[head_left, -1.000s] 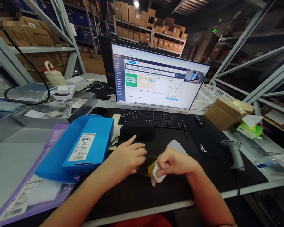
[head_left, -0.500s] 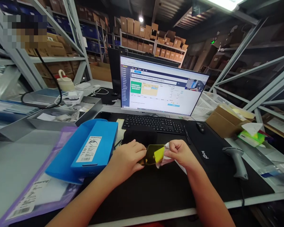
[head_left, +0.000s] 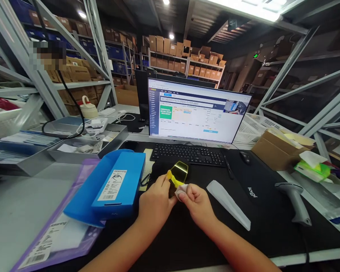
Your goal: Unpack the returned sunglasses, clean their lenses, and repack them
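Yellow-tinted glasses (head_left: 180, 172) are gripped at the near side by my left hand (head_left: 156, 196), one lens tilted up and catching light. Pinched in my right hand (head_left: 197, 202) is a crumpled white wipe (head_left: 181, 190), which meets the lower part of the yellow frame. My fingers hide much of the glasses. To the right of my right hand lies a long white paper-like strip (head_left: 229, 206), flat on the black desk mat (head_left: 184, 241). An opened blue box (head_left: 130, 177) with a label picturing glasses is left of my left hand.
Behind my hands stand a keyboard (head_left: 187, 154) and a lit monitor (head_left: 197, 109). A purple-edged plastic bag (head_left: 70, 234) lies partly under the blue box. On the right are a mouse (head_left: 245, 157), a barcode scanner (head_left: 296, 202), a cardboard box (head_left: 277, 151) and a tissue pack (head_left: 311, 170).
The glasses have been tilted up and turned in my left hand. My right hand has moved left with the wipe, and the white strip now lies on the mat. The view has shifted slightly.
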`<act>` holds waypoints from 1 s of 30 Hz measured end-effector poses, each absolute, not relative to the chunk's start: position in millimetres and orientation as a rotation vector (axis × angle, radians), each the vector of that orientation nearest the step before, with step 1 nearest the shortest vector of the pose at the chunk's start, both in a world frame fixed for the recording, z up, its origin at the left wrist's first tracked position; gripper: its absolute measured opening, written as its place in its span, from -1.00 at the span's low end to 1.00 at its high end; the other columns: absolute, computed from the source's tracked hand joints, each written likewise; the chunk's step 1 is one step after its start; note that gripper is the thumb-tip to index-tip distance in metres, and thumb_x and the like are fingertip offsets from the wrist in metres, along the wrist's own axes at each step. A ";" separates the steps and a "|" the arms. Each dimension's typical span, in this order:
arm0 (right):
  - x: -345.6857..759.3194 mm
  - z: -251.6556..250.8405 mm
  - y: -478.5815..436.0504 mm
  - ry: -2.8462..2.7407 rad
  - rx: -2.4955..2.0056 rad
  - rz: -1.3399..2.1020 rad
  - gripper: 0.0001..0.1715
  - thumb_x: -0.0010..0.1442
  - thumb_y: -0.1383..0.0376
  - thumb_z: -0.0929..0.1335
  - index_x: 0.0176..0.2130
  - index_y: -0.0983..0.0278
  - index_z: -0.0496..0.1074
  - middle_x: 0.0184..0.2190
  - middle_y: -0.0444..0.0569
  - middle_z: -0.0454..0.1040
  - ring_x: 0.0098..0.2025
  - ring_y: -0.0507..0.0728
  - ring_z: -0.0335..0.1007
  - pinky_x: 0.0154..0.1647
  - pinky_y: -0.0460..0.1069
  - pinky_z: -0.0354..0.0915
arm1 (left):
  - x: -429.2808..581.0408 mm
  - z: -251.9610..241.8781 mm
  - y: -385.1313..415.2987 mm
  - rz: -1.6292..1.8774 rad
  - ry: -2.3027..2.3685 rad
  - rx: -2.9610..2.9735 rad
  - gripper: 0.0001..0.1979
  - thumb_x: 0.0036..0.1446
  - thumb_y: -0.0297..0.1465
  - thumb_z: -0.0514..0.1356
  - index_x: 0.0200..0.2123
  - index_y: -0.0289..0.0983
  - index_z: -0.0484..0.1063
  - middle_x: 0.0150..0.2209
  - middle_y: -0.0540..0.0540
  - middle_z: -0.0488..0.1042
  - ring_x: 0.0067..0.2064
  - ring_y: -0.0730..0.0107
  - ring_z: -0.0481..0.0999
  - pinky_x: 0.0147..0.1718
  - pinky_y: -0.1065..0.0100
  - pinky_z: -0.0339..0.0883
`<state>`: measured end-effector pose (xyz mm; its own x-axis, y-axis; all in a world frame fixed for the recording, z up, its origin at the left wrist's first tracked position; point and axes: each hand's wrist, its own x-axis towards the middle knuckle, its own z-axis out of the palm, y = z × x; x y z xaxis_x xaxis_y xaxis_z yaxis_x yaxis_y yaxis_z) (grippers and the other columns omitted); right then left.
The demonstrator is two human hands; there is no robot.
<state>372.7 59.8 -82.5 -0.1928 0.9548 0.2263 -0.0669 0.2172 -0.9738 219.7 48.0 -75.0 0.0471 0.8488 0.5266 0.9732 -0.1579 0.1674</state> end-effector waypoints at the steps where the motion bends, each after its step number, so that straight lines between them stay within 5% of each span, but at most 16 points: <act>1: 374.8 -79.8 60.3 -1.425 -0.925 1.198 -0.35 0.15 0.03 0.45 -0.57 0.20 -0.03 -0.61 -0.24 0.01 -0.51 0.00 -0.12 -0.49 -0.07 -0.09 | 218.8 -74.5 48.7 -0.760 -1.885 -2.082 -0.71 0.10 -0.30 0.31 -0.12 -0.30 0.50 -0.03 -0.12 0.56 -0.25 0.19 0.62 -0.45 0.30 0.41; 7: 386.8 -66.5 68.2 -1.474 -0.820 1.505 -0.47 0.15 0.05 0.43 -0.49 0.20 0.04 -0.58 -0.23 0.13 -0.50 0.00 -0.02 -0.46 -0.08 -0.05 | 211.3 -72.3 52.7 -0.699 -1.958 -2.064 -0.62 0.11 -0.28 0.31 -0.01 -0.28 0.47 0.08 -0.12 0.50 -0.17 0.17 0.62 -0.36 0.28 0.47; 14: 372.5 -82.8 57.1 -1.729 -1.185 0.926 -0.69 0.06 0.36 0.39 -0.54 0.23 0.16 -0.60 -0.23 0.21 -0.49 0.01 0.06 -0.45 -0.08 -0.01 | 234.4 -79.0 39.9 -0.489 -2.024 -2.266 -0.62 0.11 -0.42 0.26 0.02 -0.33 0.43 0.24 -0.25 0.34 -0.08 0.11 0.59 -0.29 0.24 0.51; 21: 389.1 -87.7 81.7 -1.626 -1.023 1.082 -0.58 0.20 0.14 0.36 -0.51 0.20 0.09 -0.58 -0.24 0.18 -0.53 -0.01 0.08 -0.51 -0.11 0.06 | 220.2 -60.5 42.4 -0.622 -1.960 -2.719 -0.58 0.03 -0.26 0.32 -0.02 -0.20 0.45 0.04 -0.12 0.51 -0.06 0.12 0.58 -0.15 0.21 0.49; 25: 402.8 -78.9 94.9 -1.653 -0.942 1.341 -0.51 0.13 0.11 0.42 -0.48 0.19 0.05 -0.57 -0.27 0.17 -0.55 -0.04 0.06 -0.53 -0.13 0.06 | 186.3 -41.6 47.4 -0.610 -1.873 -2.594 -0.70 0.14 -0.34 0.20 -0.04 -0.16 0.50 -0.04 -0.12 0.58 -0.01 0.06 0.57 -0.06 0.10 0.48; 30: 409.5 -69.4 91.0 -1.920 -0.851 1.327 -0.45 0.03 0.16 0.50 -0.53 0.23 0.07 -0.56 -0.26 0.19 -0.48 -0.03 0.05 -0.48 -0.13 0.00 | 187.0 -37.4 50.1 -0.642 -1.235 -2.626 -0.15 -0.08 -0.55 0.18 0.33 -0.14 0.12 0.39 -0.14 0.10 0.38 -0.04 0.11 0.29 -0.16 0.09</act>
<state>409.5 91.0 -69.4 -0.5813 0.8008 0.1442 0.1479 0.2782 -0.9491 187.0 50.1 -37.4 0.5644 0.6928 0.4489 0.7655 -0.6428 0.0295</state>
